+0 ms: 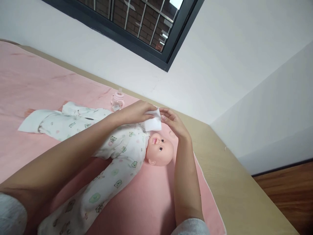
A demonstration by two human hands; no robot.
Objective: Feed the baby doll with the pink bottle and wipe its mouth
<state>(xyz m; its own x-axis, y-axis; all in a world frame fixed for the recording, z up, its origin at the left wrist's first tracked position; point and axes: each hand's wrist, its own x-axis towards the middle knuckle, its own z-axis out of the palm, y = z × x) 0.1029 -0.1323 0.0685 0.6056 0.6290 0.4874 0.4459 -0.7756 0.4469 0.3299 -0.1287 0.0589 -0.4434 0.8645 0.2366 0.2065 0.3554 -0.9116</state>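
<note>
Both the left hand [137, 112] and right hand [174, 123] are pinching a white wipe [153, 121], hovering just above the doll [160, 148] lying face-up directly beneath them.

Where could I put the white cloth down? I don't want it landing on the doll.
Free: the pink blanket between the doll's legs and the wall, and the patch between the head and right forearm. The bare wooden edge is open too. Crowded: around the baby bottle, and where both hands, left hand and right hand, hold the white cloth.
</note>
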